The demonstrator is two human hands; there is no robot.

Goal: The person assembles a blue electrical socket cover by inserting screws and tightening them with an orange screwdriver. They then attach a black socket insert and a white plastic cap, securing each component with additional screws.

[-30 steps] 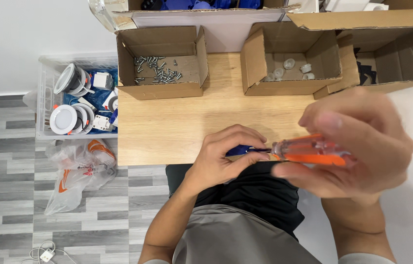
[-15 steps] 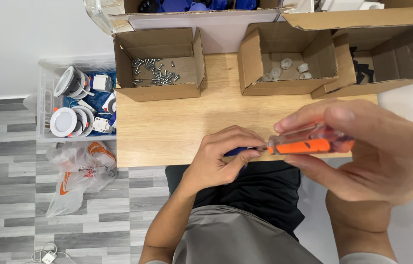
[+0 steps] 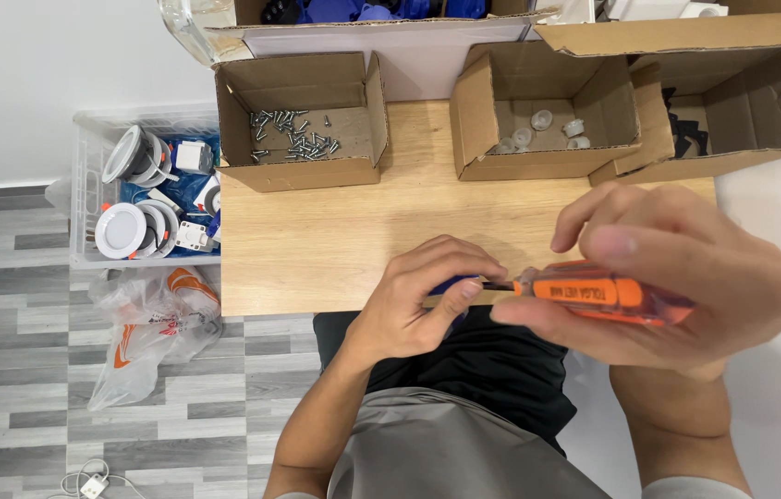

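White round fittings filled a clear plastic crate (image 3: 85, 185) beside the wooden table (image 3: 335, 240). A cardboard box (image 3: 303, 171) held screws (image 3: 293, 139). The left hand (image 3: 409, 310) was closed around a small blue part (image 3: 455, 284) above the table's near edge. The right hand (image 3: 677, 277) gripped an orange screwdriver (image 3: 594, 294), its tip against that part.

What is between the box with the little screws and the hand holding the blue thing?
Only bare wooden tabletop lies between the cardboard box of small metal screws and the left hand gripping the small blue part, in the head view.
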